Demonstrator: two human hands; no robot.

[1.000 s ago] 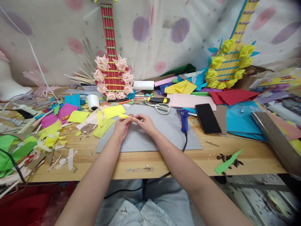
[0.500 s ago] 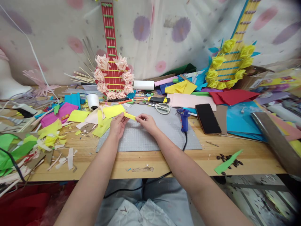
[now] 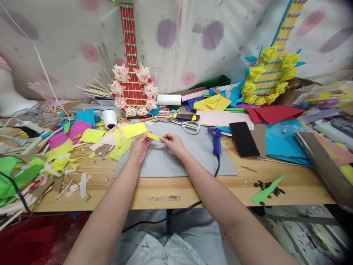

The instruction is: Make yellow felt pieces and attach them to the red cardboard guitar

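A narrow yellow paper strip [image 3: 153, 136] is stretched between my two hands above the grey cutting mat [image 3: 165, 162]. My left hand [image 3: 139, 148] pinches its left end, and my right hand [image 3: 173, 142] pinches the right end between thumb and fingers. Just beyond my left hand lie yellow paper pieces [image 3: 134, 129], partly on the mat. Scissors with pale handles [image 3: 191, 127] rest at the mat's far edge, past my right hand. A blue hot glue gun [image 3: 216, 141] lies on the mat's right side, its cord running toward the table's front edge.
Two paper guitars, one red with pink flowers [image 3: 134, 90] and one yellow [image 3: 266, 79], stand against the curtain. A phone [image 3: 244, 139] lies right of the glue gun. Paper scraps [image 3: 59, 152] cover the left side. Dark seeds [image 3: 271, 186] and a green strip [image 3: 267, 190] sit front right.
Almost nothing differs. Both hands still hold the yellow strip at its ends, and the whole view has shifted very slightly.
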